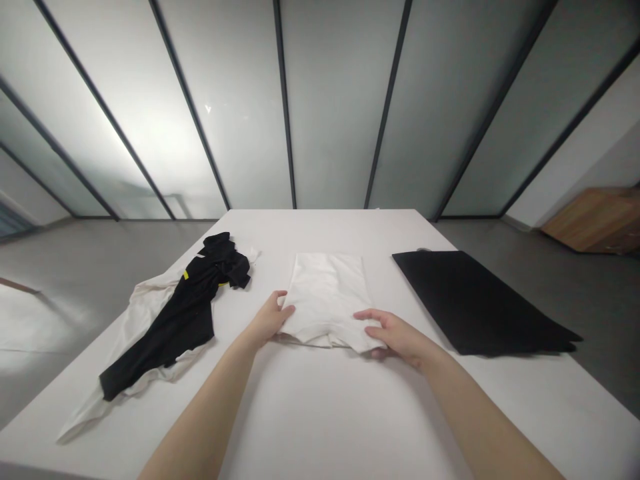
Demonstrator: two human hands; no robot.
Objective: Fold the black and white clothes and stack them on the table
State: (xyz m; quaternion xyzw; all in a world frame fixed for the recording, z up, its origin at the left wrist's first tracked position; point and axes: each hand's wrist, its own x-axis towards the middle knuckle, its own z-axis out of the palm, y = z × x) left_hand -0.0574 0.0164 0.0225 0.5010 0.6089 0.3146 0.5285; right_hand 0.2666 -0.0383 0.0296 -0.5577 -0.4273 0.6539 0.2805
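Observation:
A folded white garment (327,293) lies in a neat rectangle at the middle of the white table. Its near edge has a small notch and looks slightly raised. My left hand (270,319) grips its near left corner, thumb on top and the other fingers around the side. At the near right corner, my right hand (393,335) holds the cloth with its thumb and index finger over the top; the lower fingers are partly hidden beneath the edge.
To the left, a black garment (185,320) with yellow trim lies loosely over white clothing (145,307), which reaches the table's side. Flat black sheets or boards (475,300) are stacked on the right. The white table (320,413) extends toward a frosted glass partition (335,107).

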